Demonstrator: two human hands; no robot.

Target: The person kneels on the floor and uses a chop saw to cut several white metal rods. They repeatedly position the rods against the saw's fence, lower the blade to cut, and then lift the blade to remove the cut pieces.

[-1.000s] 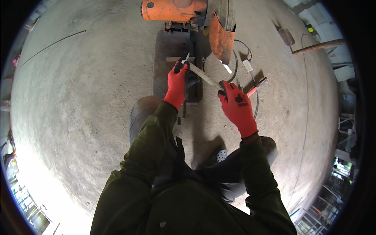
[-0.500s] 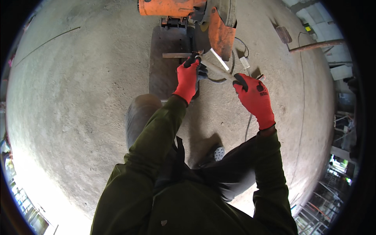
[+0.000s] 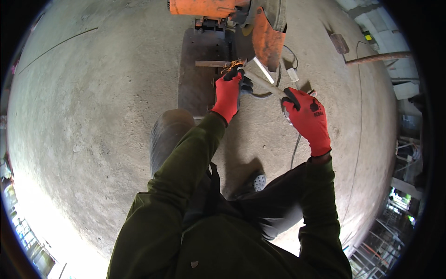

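A rod [image 3: 263,83] slants with its upper end at the sparking disc [image 3: 244,47], the left grip [image 3: 228,93] clamped near that end and the right grip [image 3: 307,114] around the lower end; light, even pressure, with the 2 grips steady and clear of the disc, should serve best.

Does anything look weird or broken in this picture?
Yes: orange sparks show beside the fingers of the left hand, at the far end of the pale rod. That looks startling so close to a hand. The guard on the orange chop saw also has dark, scuffed patches.
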